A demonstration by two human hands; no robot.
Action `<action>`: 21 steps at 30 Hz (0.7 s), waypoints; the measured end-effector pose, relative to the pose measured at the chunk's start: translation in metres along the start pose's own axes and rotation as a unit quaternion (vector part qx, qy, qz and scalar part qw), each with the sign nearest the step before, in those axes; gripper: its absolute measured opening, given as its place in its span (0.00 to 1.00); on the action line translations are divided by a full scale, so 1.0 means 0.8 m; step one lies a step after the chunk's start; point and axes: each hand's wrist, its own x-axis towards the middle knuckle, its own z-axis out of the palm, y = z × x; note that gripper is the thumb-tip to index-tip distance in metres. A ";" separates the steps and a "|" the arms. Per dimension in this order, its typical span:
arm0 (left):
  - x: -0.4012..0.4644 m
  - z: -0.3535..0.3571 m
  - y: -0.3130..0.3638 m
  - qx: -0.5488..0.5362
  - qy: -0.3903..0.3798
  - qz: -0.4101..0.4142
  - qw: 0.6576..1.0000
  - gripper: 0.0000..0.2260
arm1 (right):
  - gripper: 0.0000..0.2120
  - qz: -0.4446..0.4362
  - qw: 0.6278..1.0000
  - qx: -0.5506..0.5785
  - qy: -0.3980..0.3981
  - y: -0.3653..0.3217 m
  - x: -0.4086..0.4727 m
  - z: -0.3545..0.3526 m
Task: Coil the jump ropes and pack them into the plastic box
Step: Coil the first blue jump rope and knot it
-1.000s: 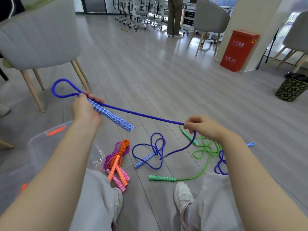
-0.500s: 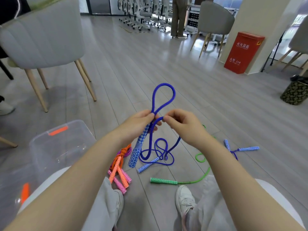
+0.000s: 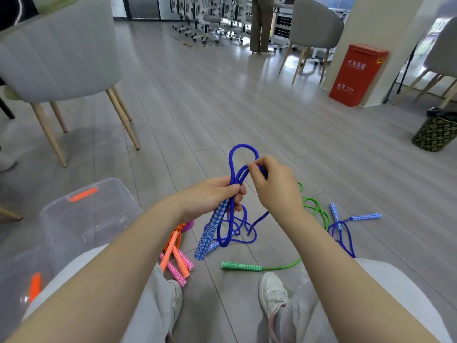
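A blue jump rope (image 3: 232, 184) with a blue-and-white diamond-patterned handle (image 3: 210, 233) is held up above the floor, two loops standing above the hands and the rest trailing down in a loose tangle. The left hand (image 3: 212, 196) grips the strands and the handle's top (handle hanging downward). The right hand (image 3: 269, 184) pinches the inner loop at its top. The clear plastic box (image 3: 81, 219) with orange latches sits to the left. On the floor lie a coiled orange and pink pair (image 3: 176, 256), a green rope (image 3: 259, 267) and another blue rope (image 3: 343, 229).
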 end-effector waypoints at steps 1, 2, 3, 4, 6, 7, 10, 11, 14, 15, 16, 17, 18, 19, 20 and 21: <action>0.000 0.000 -0.001 0.005 -0.008 -0.005 1.000 0.09 | 0.10 0.013 1.000 -0.004 -0.009 0.001 0.002 -0.001; 0.001 -0.001 -0.002 0.011 -0.007 -0.006 1.000 0.09 | 0.12 0.030 0.999 -0.007 -0.025 0.002 0.004 -0.003; 0.001 -0.003 -0.002 0.011 0.004 -0.002 1.000 0.09 | 0.15 0.048 0.998 -0.005 -0.042 0.004 0.007 -0.008; 0.002 -0.006 -0.001 0.000 0.023 0.008 1.000 0.10 | 0.18 0.065 0.996 0.003 -0.061 0.007 0.011 -0.015; 0.003 -0.018 0.004 -0.059 0.082 0.040 0.994 0.10 | 0.26 0.087 0.990 0.027 -0.109 0.013 0.018 -0.036; 0.004 -0.028 0.006 -0.093 0.117 0.060 0.987 0.11 | 0.28 0.090 0.987 0.036 -0.129 0.016 0.021 -0.049; 0.007 -0.063 0.009 -0.185 0.230 0.096 0.951 0.11 | 0.22 0.088 0.986 0.047 -0.132 0.027 0.027 -0.089; 0.007 -0.073 0.008 -0.221 0.267 0.100 0.933 0.12 | 0.18 0.087 0.987 0.044 -0.124 0.031 0.029 -0.101; 0.008 -0.084 0.003 -0.287 0.345 0.088 0.889 0.11 | 0.09 0.103 0.988 0.062 -0.100 0.043 0.034 -0.117; 0.008 -0.083 0.002 -0.284 0.355 0.076 0.888 0.11 | 0.09 0.114 0.986 0.087 -0.090 0.044 0.035 -0.114; 0.009 -0.079 0.001 -0.271 0.356 0.062 0.892 0.11 | 0.10 0.119 0.982 0.120 -0.081 0.042 0.034 -0.109; 0.011 -0.074 -0.001 -0.256 0.348 0.049 0.900 0.11 | 0.10 0.117 0.978 0.156 -0.073 0.037 0.032 -0.101; 0.014 -0.068 -0.003 -0.244 0.334 0.038 0.909 0.11 | 0.11 0.107 0.974 0.190 -0.068 0.030 0.029 -0.090; 0.015 -0.060 -0.003 -0.236 0.316 0.029 0.919 0.10 | 0.10 0.095 0.969 0.219 -0.068 0.023 0.025 -0.079; 0.017 -0.052 -0.003 -0.228 0.297 0.021 0.927 0.10 | 0.09 0.086 0.964 0.241 -0.076 0.016 0.020 -0.068; 0.019 -0.045 -0.004 -0.219 0.279 0.015 0.935 0.10 | 0.08 0.080 0.960 0.255 -0.090 0.009 0.016 -0.057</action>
